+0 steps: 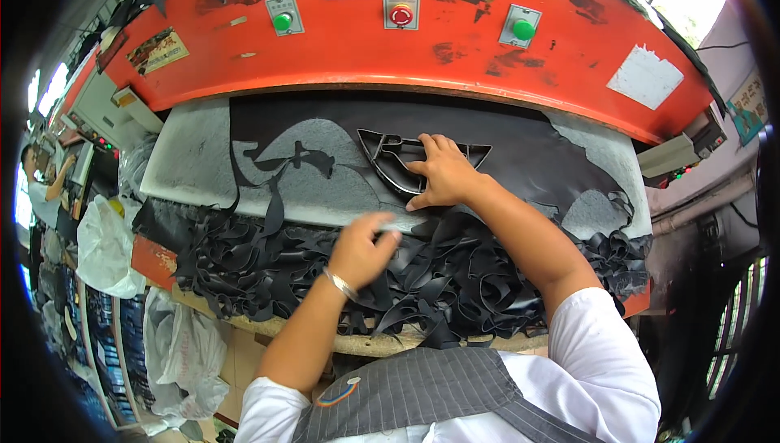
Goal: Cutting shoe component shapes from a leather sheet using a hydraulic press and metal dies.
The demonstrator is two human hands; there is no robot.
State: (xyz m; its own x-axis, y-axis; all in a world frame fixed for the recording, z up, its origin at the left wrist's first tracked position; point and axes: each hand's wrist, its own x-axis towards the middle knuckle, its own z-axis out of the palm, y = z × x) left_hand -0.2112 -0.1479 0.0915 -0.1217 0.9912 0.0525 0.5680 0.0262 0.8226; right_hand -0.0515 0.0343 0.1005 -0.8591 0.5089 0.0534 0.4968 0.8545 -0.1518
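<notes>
My right hand (445, 171) grips a black metal cutting die (388, 168), a curved frame with pointed ends and inner bars. The die stands on a sheet of black leather (520, 138), which lies on a pale grey-white cutting board (188, 154). My fingers reach over the frame's far side while the thumb is at its near edge. Nearer to me, my left hand (366, 248) hovers by the board's front edge, above the black scraps. It is blurred by motion, so whether its fingers hold anything is unclear. Left of the die, cut-out gaps in the leather show the board.
An orange-red press beam (341, 61) spans the far side, with two green buttons (283, 23) and a red button (401, 15). Black leather offcuts (455, 272) pile along the front edge. White plastic bags (110, 248) hang at left. Another person (45, 191) works far left.
</notes>
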